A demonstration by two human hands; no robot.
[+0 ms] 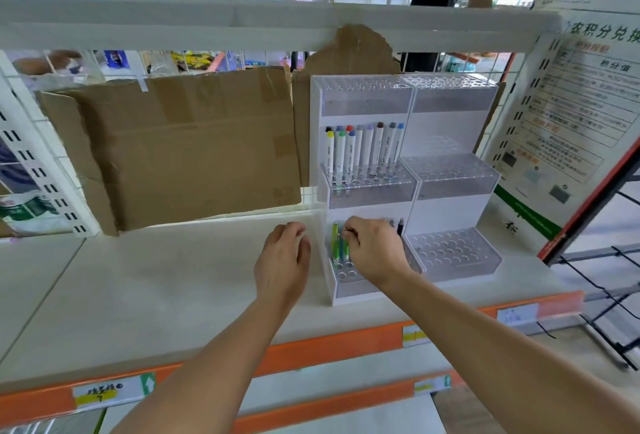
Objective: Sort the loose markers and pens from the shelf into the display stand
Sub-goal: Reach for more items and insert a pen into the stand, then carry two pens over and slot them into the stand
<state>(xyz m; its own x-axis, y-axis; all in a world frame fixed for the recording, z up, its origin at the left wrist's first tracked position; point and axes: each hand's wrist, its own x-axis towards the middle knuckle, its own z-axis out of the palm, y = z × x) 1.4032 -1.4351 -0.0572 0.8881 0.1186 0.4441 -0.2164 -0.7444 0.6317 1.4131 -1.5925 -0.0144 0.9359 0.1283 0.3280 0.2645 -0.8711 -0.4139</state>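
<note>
A white tiered display stand (363, 207) with clear hole racks stands on the shelf (156, 271). Its middle tier holds several white markers (363, 149) with coloured caps, all upright. On the lowest tier stand green pens (335, 243) and a dark pen (400, 226). My right hand (374, 250) hovers over that lowest tier, its fingers pinching the top of a green pen. My left hand (284, 257) floats just left of the stand with loosely curled fingers and holds nothing. A second stand (450, 191) to the right has bare racks.
Flattened cardboard (180, 146) leans against the wire back of the shelf. A printed poster (568, 115) leans at the right end. Orange price strips (329, 347) run along the shelf's front edge. Two people stand far behind the shelving.
</note>
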